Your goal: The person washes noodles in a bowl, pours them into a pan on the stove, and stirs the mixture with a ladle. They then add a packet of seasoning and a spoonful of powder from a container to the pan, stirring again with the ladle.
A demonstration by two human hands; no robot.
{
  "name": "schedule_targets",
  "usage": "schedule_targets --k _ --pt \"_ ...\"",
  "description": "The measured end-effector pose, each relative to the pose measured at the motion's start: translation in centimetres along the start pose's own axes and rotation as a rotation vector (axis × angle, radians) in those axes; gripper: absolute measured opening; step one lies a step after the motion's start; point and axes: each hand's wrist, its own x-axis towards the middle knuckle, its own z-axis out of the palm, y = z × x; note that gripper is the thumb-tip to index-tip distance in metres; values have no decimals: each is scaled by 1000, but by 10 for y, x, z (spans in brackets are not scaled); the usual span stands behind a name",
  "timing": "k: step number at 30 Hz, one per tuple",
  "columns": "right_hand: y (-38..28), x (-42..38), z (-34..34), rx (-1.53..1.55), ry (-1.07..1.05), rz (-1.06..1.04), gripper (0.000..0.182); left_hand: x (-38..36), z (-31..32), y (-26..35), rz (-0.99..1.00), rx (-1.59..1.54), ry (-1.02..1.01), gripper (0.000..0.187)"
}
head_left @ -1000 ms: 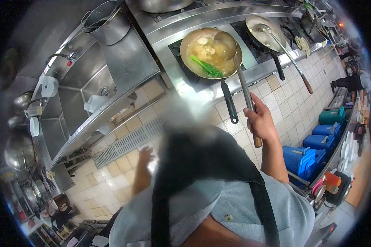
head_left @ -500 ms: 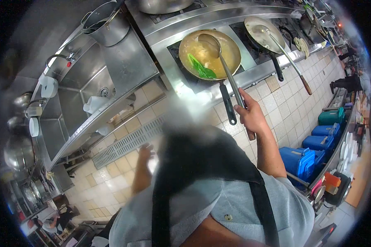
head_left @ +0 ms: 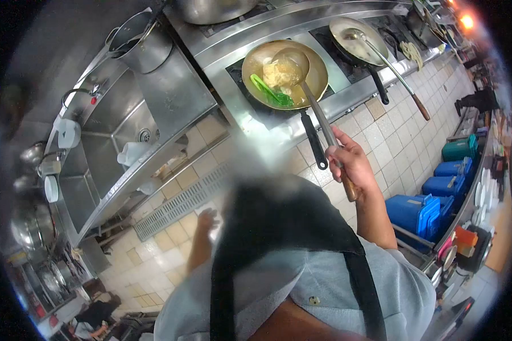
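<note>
My right hand (head_left: 350, 159) is wrapped around the shaft of a long metal ladle (head_left: 320, 111), whose wooden end sticks out below the fist. The ladle's bowl lies in a frying pan (head_left: 320, 63) on the stove, beside and partly over a pale, lumpy food (head_left: 280, 73) in liquid. A green leafy vegetable (head_left: 272, 94) rests at the pan's near left. The pan's black handle (head_left: 313, 139) points toward me, just left of my right hand and free of it. My left hand (head_left: 208, 219) hangs low beside the dark apron; its fingers are small and blurred.
A second pan (head_left: 341, 28) with another ladle (head_left: 398, 74) sits on the burner to the right. On the left are a steel sink (head_left: 125, 108) and a tall pot (head_left: 148, 48). Blue bins (head_left: 412, 216) line the right side. People are in the background.
The ladle bowl has shifted right and slightly down in the pan, showing more pale food. The vegetable looks partly sunk. My right hand has moved slightly down; the left hand a little right.
</note>
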Motion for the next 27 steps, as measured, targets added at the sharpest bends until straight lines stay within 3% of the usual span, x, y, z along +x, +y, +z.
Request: schedule_targets --k 3,5,7,9,10,12,13,14,17,18,22,25,27 --pt "0 -15 4 -199 43 -63 65 1 -6 26 65 102 -37 29" --pt "2 -26 12 -272 135 -131 65 -24 6 94 -222 131 43 28" --pt "4 -37 19 -353 231 -194 66 16 -14 71 -211 64 1 29" --pt "8 -47 24 -535 297 -251 66 55 -34 53 26 325 -134 32" --pt "17 -47 25 -526 325 -248 66 48 -30 83 -124 215 -177 40" --pt "40 -40 24 -882 473 -687 66 62 -30 104 -111 300 -161 45" --pt "44 -43 26 -879 515 -681 66 80 -30 109 -94 364 -127 51" --pt "47 -46 28 -769 461 -587 66 158 -63 44 575 733 -312 57" --pt "43 -71 49 -409 420 -277 62 166 -47 88 723 737 -461 56" --pt "52 -73 49 -371 427 -358 61 98 -7 170 17 432 -339 54" --pt "56 -98 53 -274 586 -466 62 43 57 248 110 481 -646 54" --pt "64 -107 35 -203 563 -498 64 -23 120 306 192 514 -732 50" --pt "66 -118 25 -283 540 -638 66 -60 161 337 319 575 -963 51"
